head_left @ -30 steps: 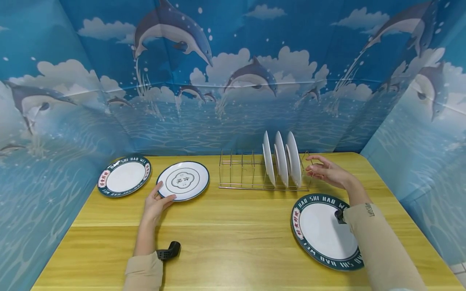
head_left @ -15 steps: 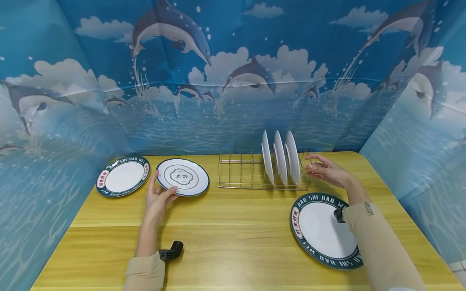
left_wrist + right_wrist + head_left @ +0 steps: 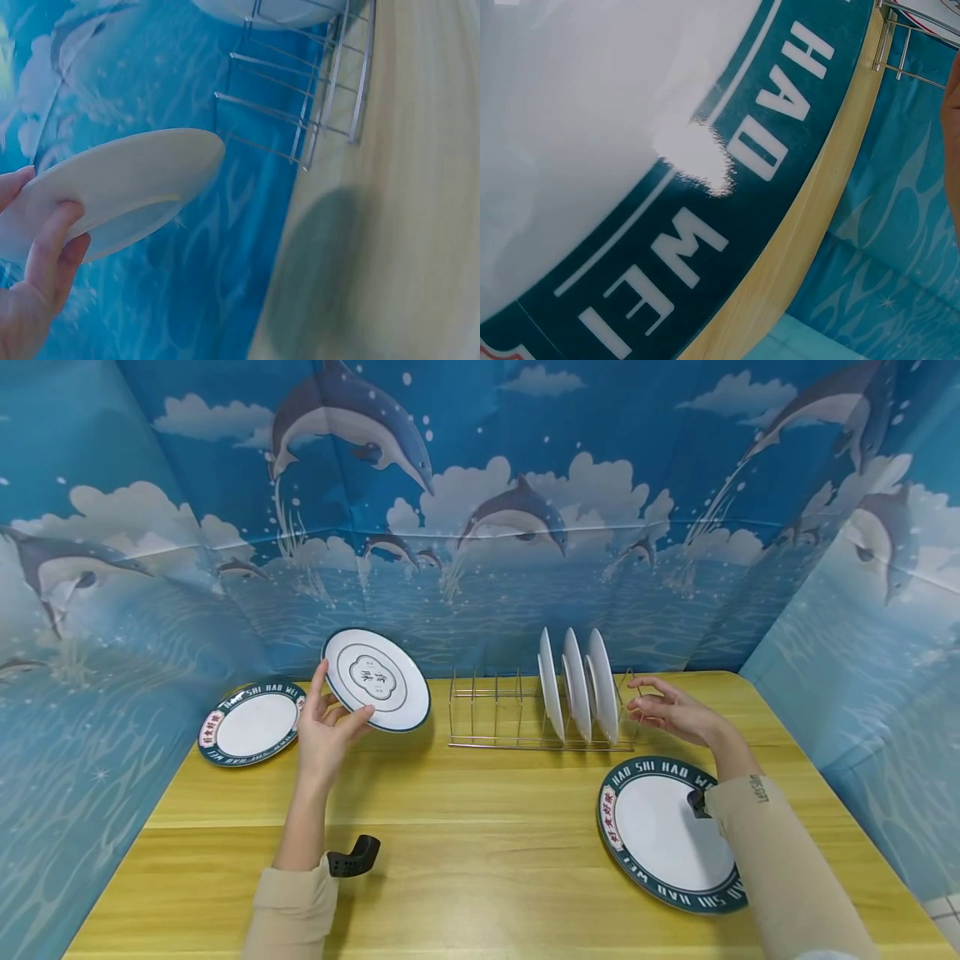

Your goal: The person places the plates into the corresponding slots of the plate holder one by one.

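My left hand [image 3: 324, 743] pinches a white plate [image 3: 377, 681] by its lower left rim, thumb on the face and fingers behind. The plate has a thin dark edge and a printed centre; it is tilted up, above the table. In the left wrist view, the pale underside of this plate [image 3: 142, 176] shows, with fingertips against it and a shadow on the wood. My right hand [image 3: 675, 714] holds the right end of a wire dish rack [image 3: 487, 745] with curved fingers. Several white plates [image 3: 576, 689] stand upright in the rack's right slots.
A green-rimmed plate [image 3: 258, 722] lies at the table's far left. A larger green-rimmed plate [image 3: 675, 835] lies at the right, partly under the right forearm. The rack's left slots hold no plates. A dolphin-print cloth [image 3: 480, 585] hangs behind the table [image 3: 480, 860].
My left hand has raised the white plate off the table and tipped its face steeper, turning it slightly. My right hand stays at the rack's end.
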Motion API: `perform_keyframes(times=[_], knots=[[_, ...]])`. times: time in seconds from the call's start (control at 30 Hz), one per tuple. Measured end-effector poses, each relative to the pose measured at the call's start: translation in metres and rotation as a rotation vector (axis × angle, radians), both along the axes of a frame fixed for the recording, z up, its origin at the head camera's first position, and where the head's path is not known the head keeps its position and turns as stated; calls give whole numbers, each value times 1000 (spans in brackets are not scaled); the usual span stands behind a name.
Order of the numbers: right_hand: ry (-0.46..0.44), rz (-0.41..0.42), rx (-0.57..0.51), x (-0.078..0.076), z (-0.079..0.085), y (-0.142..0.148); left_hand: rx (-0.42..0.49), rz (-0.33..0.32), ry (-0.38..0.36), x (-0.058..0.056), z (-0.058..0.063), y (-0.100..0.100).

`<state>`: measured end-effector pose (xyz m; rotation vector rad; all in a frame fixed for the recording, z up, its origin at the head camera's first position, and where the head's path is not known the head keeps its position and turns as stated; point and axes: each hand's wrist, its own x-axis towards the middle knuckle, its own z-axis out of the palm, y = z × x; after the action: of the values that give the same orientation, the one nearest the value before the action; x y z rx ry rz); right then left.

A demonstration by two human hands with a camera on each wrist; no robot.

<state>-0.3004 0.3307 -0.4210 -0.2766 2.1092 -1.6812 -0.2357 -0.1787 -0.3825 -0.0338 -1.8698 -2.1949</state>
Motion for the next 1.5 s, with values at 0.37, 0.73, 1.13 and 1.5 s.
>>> perform_keyframes(times=[0.37, 0.73, 1.13, 1.5], knots=[[10, 1, 4, -1, -1, 0, -83, -141, 82, -10, 23, 36], [-3, 6, -4, 0, 0, 0, -82, -288, 118, -24, 23, 89], [-2, 7, -2, 1, 1, 0, -206, -376, 80, -27, 32, 131], [18, 20, 2, 1, 0, 0, -383, -404, 53, -30, 40, 150]])
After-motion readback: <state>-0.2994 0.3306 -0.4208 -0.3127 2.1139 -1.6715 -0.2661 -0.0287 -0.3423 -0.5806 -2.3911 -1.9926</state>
